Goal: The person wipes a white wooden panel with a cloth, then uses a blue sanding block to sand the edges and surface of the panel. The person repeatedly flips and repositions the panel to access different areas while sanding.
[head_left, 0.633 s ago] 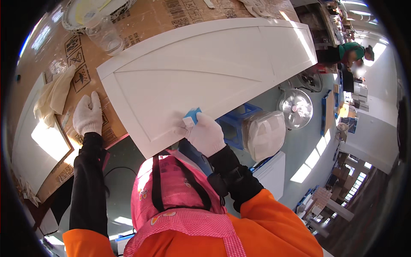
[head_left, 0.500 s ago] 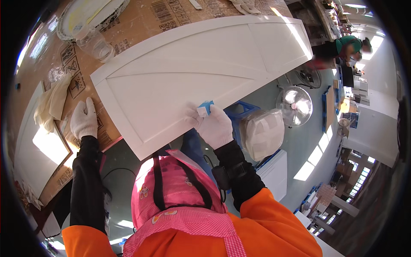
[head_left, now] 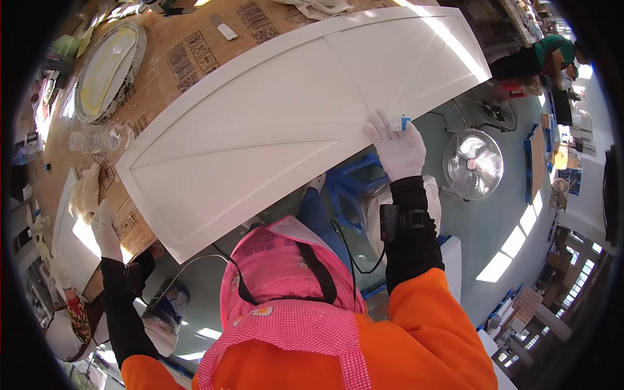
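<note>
A long white panel (head_left: pixel 240 117) with raised framing strips lies at an angle on the cardboard-covered table. At the panel's near edge, right of its middle, my gloved right hand (head_left: pixel 400 151) has a small blue-and-white block (head_left: pixel 400 123) between thumb and fingers. Its fingers lie over the panel's surface. Over at the table's near left, my gloved left hand (head_left: pixel 108 229) rests with its fingers extended and holds nothing that I can see. Just beyond those fingertips is a crumpled cream glove or cloth (head_left: pixel 86 194).
Clear plastic cups (head_left: pixel 104 138) and a paint-smeared round lid (head_left: pixel 110 71) sit on the table's left. A scraper (head_left: pixel 224 29) lies beyond the panel. Below on the right are a blue stool (head_left: pixel 354 185) and a floor fan (head_left: pixel 472 164). Another person (head_left: pixel 549 62) stands far right.
My right hand has moved right along the panel with the block. The left hand appears lower and further left, closer to the cream cloth, as the whole view has also shifted.
</note>
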Available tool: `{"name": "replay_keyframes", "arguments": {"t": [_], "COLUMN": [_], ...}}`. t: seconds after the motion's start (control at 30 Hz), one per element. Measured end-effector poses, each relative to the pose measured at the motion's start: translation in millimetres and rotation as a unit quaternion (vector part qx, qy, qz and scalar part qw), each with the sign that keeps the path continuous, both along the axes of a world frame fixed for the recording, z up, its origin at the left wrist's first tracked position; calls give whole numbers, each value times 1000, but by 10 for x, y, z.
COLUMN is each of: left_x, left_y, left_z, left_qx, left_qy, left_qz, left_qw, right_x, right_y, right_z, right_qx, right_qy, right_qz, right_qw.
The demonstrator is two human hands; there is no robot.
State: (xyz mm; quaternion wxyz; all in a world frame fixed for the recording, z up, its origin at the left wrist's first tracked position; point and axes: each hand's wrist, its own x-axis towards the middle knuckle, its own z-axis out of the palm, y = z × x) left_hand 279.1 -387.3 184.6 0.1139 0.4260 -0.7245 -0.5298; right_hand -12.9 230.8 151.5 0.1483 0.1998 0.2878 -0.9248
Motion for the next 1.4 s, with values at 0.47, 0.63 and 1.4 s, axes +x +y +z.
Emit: {"name": "replay_keyframes", "arguments": {"t": [0.47, 0.63, 1.4], "left_x": [-2197, -2226, -2227], "left_y": [1743, 1587, 1436], "left_z": [-22, -435, -534], "left_qx": [-455, -442, -431], "left_qy": [-97, -42, -33], "left_qz": [-519, -537, -559], "left_qw": [717, 717, 708], "right_x": [-365, -350, -507], "right_y": [185, 120, -117], "right_z": [359, 217, 236], "right_qx": [659, 768, 816], "right_qy": [154, 206, 207], "right_qz": [140, 189, 223], "right_qw": [723, 577, 491]}}
